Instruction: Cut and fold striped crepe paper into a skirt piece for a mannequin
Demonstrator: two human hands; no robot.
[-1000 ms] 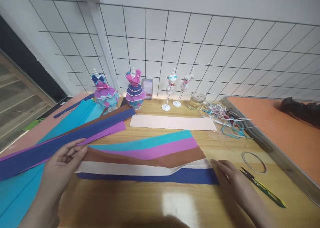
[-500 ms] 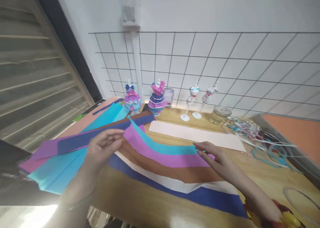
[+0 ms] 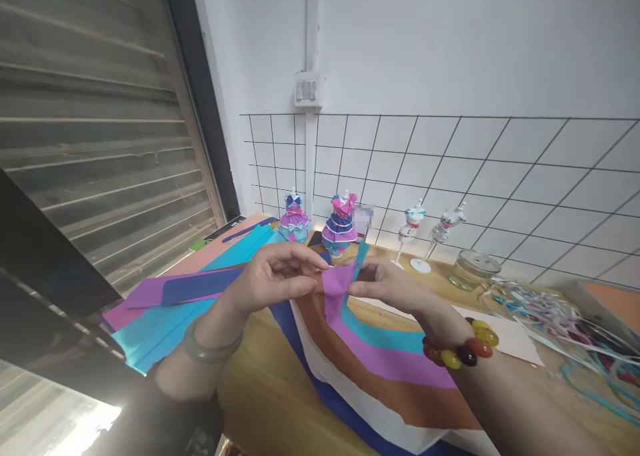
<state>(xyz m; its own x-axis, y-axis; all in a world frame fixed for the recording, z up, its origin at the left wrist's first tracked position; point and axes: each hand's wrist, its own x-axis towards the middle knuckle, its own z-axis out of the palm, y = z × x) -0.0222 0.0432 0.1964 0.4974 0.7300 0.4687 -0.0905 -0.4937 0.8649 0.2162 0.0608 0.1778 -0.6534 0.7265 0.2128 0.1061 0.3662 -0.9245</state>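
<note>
Between seven and eight o'clock from the middle of the view, the left hand (image 3: pixel 267 285) appears to pinch the raised end of the striped cloth (image 3: pixel 380 363) between thumb and fingertips. The cloth sags and curves away toward five o'clock. At four, the right hand (image 3: pixel 389 285) meets its turquoise edge, though I can't make out whether its fingers close on it. The cloth looks light, thin and soft, likelier to droop and crease than to slip or break; pinching the end near its corners, with a second hold along an edge, should keep the bands flat. Of what is hidden: toward eight, coloured strips (image 3: pixel 200 287) pass behind the left hand; fingers mask the gripped end; the navy band is cut off below; toward four, the right forearm crosses the pale strip (image 3: pixel 505 339) and covers the cloth's far end.
</note>
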